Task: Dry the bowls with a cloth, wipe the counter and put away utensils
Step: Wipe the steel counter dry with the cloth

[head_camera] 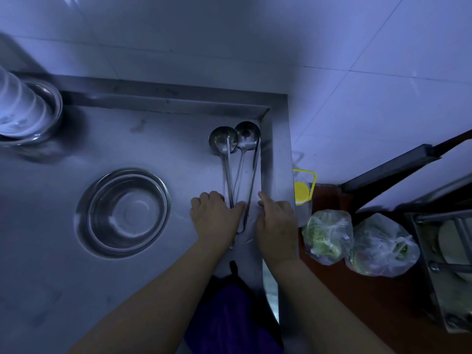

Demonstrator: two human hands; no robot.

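Head view: two ladles lie side by side at the right end of the steel counter, near its raised edge.
The left hand lies flat, fingers spread, hiding the handle ends. The right hand is loose beside them, holding nothing. A steel bowl sits to the left. Stacked bowls are cut off at the edge. No writing can be read.

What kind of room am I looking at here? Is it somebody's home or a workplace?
Most likely a working kitchen, perhaps in a small eatery, though a home is possible. A stainless steel counter carries two long ladles, a steel bowl and stacked white bowls; bagged greens sit on the floor.
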